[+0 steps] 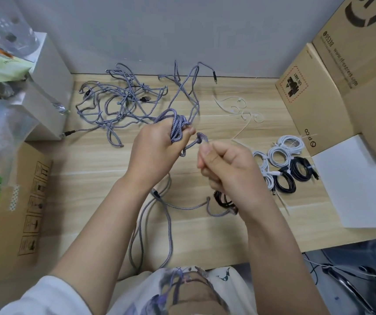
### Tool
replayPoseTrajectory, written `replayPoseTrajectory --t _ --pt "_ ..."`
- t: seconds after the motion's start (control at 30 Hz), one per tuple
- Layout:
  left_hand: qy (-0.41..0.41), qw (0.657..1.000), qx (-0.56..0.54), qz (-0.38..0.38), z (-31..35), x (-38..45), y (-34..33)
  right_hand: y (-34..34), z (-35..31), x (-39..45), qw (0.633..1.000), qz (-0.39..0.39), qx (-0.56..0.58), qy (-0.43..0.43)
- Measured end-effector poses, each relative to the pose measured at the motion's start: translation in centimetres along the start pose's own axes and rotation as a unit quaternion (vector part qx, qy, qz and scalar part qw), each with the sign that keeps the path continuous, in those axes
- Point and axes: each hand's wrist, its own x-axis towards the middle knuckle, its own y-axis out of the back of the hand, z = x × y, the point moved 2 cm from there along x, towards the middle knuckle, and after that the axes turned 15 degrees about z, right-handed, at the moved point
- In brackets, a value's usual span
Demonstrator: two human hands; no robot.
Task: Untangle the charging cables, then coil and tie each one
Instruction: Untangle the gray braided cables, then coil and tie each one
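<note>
My left hand grips a bundle of grey braided cable loops above the middle of the wooden table. My right hand pinches a strand of the same cable just right of the bundle. From my hands the cable runs back to a tangled heap of grey braided cables at the rear left. Another length hangs down past the front edge. Coiled and tied white cables and black cables lie at the right.
Loose white cable ties lie right of the heap. Cardboard boxes stand at the right, with a white sheet in front. A white box, plastic bags and another carton crowd the left. A small black coil lies under my right wrist.
</note>
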Motion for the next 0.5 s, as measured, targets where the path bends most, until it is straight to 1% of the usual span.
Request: replayPoseTrajectory --t 0.07,0.13,0.2,0.23,0.3,0.37,0.43,0.5 --pt "0.006 0.999 -0.023 -0.025 0.1 -0.1 0.3 0.8 0.5 0.7 0.993 0.088 -0.062 0.038" --pt "0.034 0.996 -0.071 -0.046 0.5 -0.4 0.6 1.7 1.0 1.4 0.972 0.174 -0.135 0.082" --pt "0.063 0.988 -0.129 -0.062 1.2 -0.7 0.8 2.1 1.4 2.0 0.954 0.219 -0.178 0.104" --pt "0.071 0.983 -0.157 -0.069 1.6 -0.8 0.8 2.0 1.6 2.2 0.948 0.223 -0.2 0.109" --pt "0.084 0.972 -0.206 -0.077 2.3 -0.9 0.8 1.6 2.0 2.5 0.94 0.195 -0.258 0.108" --pt "0.097 0.961 -0.246 -0.074 2.8 -0.8 0.8 0.7 2.5 2.5 0.946 0.127 -0.282 0.1" --pt "0.113 0.951 -0.282 -0.056 3.1 -0.5 0.8 -0.3 2.5 2.1 0.958 0.049 -0.267 0.088" --pt "0.133 0.948 -0.287 -0.029 3.1 -0.3 0.7 -1.5 2.5 1.5 0.972 -0.025 -0.219 0.087"
